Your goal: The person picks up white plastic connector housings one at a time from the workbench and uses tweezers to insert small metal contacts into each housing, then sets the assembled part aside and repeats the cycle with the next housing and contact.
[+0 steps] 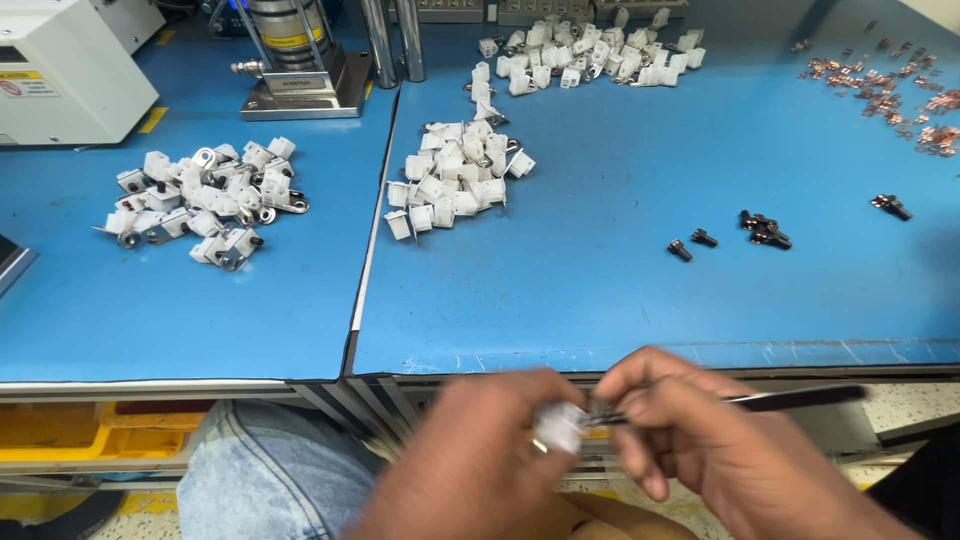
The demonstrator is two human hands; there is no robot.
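Below the table's front edge, my left hand (480, 450) grips a small white plastic block (560, 425) between thumb and fingers. My right hand (700, 440) holds a thin black-handled tool (790, 398) whose tip meets the white block. Both hands are blurred by motion and held close together over my lap. On the blue table (600, 290) lie piles of the same white blocks: one pile at the left (205, 200), one in the middle (455, 175), one at the back (590, 50).
Several small black screws (760, 230) and a scatter of copper-coloured bits (890, 95) lie on the right. A metal press stand (300, 60) and a white machine (70, 65) stand at the back left. A yellow bin (70, 435) sits under the table.
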